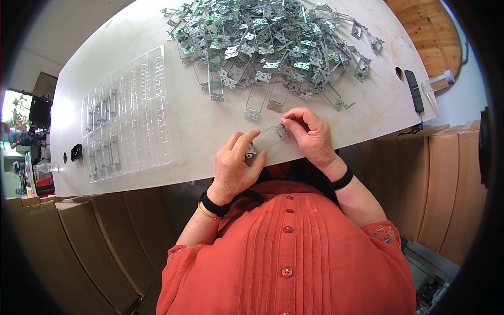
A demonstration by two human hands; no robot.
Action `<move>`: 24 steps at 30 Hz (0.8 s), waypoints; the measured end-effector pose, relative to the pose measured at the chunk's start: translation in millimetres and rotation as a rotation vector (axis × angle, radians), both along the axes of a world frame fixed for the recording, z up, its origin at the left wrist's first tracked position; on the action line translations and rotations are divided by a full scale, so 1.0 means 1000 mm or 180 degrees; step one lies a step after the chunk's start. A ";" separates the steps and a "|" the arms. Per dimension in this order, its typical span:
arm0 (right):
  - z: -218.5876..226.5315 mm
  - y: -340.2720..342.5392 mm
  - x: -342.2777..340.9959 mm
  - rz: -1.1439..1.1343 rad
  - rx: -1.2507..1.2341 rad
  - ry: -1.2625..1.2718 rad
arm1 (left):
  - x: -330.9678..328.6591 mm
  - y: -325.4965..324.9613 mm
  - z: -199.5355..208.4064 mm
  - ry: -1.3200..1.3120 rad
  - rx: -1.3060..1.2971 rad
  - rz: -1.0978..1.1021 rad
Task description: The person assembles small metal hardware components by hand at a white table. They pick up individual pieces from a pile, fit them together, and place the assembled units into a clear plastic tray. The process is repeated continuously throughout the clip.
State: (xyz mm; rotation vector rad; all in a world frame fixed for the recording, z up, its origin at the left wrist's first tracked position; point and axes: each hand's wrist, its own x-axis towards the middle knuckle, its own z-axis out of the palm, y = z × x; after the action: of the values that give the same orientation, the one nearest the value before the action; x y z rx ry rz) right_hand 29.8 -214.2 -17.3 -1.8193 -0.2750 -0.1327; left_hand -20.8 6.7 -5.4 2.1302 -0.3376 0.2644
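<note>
Between my hands, just above the table's near edge, is a wire bracket (281, 133) with a small stamped metal plate at each end of its thin wires. My left hand (235, 164) has its thumb and fingers closed around the left-end plate. At the other end, my right hand (311, 135) pinches the bracket between thumb and forefinger, hiding part of it. A large tangled pile of similar brackets (273, 44) lies beyond my hands. One loose bracket (252, 113) juts from the pile toward me.
To the left lies a clear plastic tray (143, 142) with slots, several brackets standing in its left part. A small black object (76, 152) sits at the left edge. At the right edge are a black device (414, 92) and a clear cylinder (439, 82). Cardboard boxes (415, 178) flank me.
</note>
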 end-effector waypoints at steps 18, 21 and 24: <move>0.001 -0.001 0.001 0.0039 -0.0107 -0.0078 | 0.000 0.000 0.002 0.0040 -0.0011 0.0032; 0.000 0.000 0.002 0.0053 -0.0092 -0.0164 | 0.000 -0.001 0.001 0.0047 -0.0015 0.0037; -0.002 -0.001 0.000 0.0014 -0.0001 -0.0067 | 0.000 -0.001 0.000 0.0020 -0.0044 0.0026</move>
State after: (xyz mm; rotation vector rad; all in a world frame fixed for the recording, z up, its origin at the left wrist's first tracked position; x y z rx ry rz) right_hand 30.3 -215.5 -18.8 -1.8184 -0.2939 -0.1489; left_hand -20.7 6.0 -5.1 2.1187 -0.3227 0.2641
